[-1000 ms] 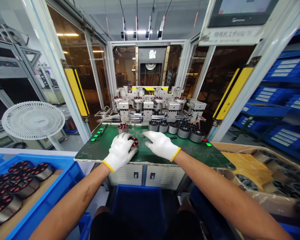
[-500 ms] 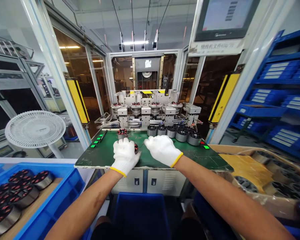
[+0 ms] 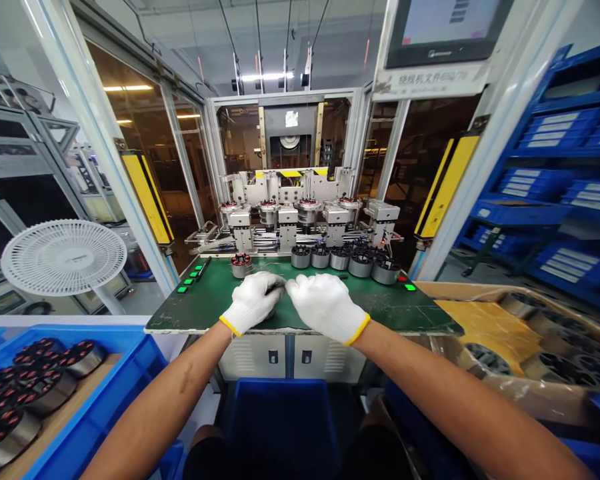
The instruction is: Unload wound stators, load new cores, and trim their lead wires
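Note:
Both my hands wear white knitted gloves with yellow cuffs and meet over the front of the green worktop (image 3: 380,310). My left hand (image 3: 254,301) is closed, its fingertips pinched together and pointing right. My right hand (image 3: 326,305) is closed too, its fingertips almost touching the left ones; whatever they pinch is too small or hidden. Under my left hand a dark bit of a wound stator shows, mostly covered. Just behind that hand stands another stator (image 3: 241,266) with red-copper windings. Several unwound stators (image 3: 361,265) with black inserts stand at the back right of the worktop.
A winding machine (image 3: 290,213) runs along the worktop's back, between yellow light-curtain posts (image 3: 149,198). At left are a blue crate (image 3: 125,380) of wound stators and a white fan (image 3: 65,257). A carton (image 3: 485,297) of stators stands right. A blue bin (image 3: 283,427) lies below.
My left hand has turned and moved right, so its fingertips now meet those of my right hand. The stator seen beside its fingers is now mostly covered. The view has shifted slightly.

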The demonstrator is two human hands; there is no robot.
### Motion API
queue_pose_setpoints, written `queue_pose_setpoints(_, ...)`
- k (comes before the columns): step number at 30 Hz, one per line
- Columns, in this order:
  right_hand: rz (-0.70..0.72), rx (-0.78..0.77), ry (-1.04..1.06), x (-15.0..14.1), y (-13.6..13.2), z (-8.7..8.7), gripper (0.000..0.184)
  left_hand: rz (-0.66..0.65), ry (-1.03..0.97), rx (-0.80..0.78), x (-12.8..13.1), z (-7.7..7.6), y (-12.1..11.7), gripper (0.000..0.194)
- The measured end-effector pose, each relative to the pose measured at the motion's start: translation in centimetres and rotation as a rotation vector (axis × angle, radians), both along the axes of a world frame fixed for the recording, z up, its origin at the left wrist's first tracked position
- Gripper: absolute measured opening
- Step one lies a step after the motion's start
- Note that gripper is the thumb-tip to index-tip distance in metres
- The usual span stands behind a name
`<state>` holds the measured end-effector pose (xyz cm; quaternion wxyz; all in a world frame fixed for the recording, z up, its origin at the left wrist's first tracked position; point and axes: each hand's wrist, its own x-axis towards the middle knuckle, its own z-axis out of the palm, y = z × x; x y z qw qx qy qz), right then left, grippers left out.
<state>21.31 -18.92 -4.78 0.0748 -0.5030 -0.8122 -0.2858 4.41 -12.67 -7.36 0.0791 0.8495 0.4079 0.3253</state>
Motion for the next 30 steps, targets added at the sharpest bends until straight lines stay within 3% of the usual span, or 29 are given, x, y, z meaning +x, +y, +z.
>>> queue_pose_setpoints(3,0.030,0.019,0.010,-0.6,-0.4,-0.2,0.035,-0.001,-0.008,-0.049,0.0,0.1,-0.2,0.025)
queue_pose_setpoints(6,0.038,0.013,0.091,-0.7,1.2,0.3,0.035,0.066,0.020,-0.097,0.0,0.3,-0.3,0.023)
queue_pose_setpoints(9,-0.062,-0.108,0.264,-0.4,3.9,0.6,0.034,0.092,0.032,-0.114,0.1,0.6,-0.5,0.023)
queue_pose_setpoints(12,-0.121,-0.266,0.368,-0.3,5.4,-0.5,0.034,0.112,0.022,-0.127,0.2,0.7,-0.8,0.021)
queue_pose_setpoints(15,-0.074,-0.342,0.352,-0.5,4.5,-2.0,0.031,0.118,0.011,-0.132,0.4,0.7,-0.8,0.020)
queue_pose_setpoints(17,0.031,-0.373,0.354,-0.4,3.6,-2.1,0.030,0.091,0.003,-0.140,0.5,0.7,-0.7,0.020)
queue_pose_setpoints(20,0.166,-0.293,0.439,-0.1,3.1,-0.9,0.031,0.063,-0.019,-0.158,0.6,0.7,-0.6,0.023)
queue_pose_setpoints(23,0.026,-0.171,0.614,0.2,3.8,-0.3,0.031,0.112,-0.021,-0.153,0.6,1.0,-0.9,0.021)
queue_pose_setpoints(25,-0.058,-0.255,0.727,0.1,4.2,-0.9,0.026,0.139,-0.005,-0.151,0.6,1.1,-1.1,0.018)
queue_pose_setpoints(28,-0.006,-0.466,0.806,0.1,4.2,-2.3,0.022,0.137,0.005,-0.143,0.6,1.0,-1.2,0.018)
queue_pose_setpoints(30,0.068,-0.625,1.137,0.6,4.4,-2.6,0.023,0.122,-0.012,-0.125,0.7,0.7,-1.2,0.020)
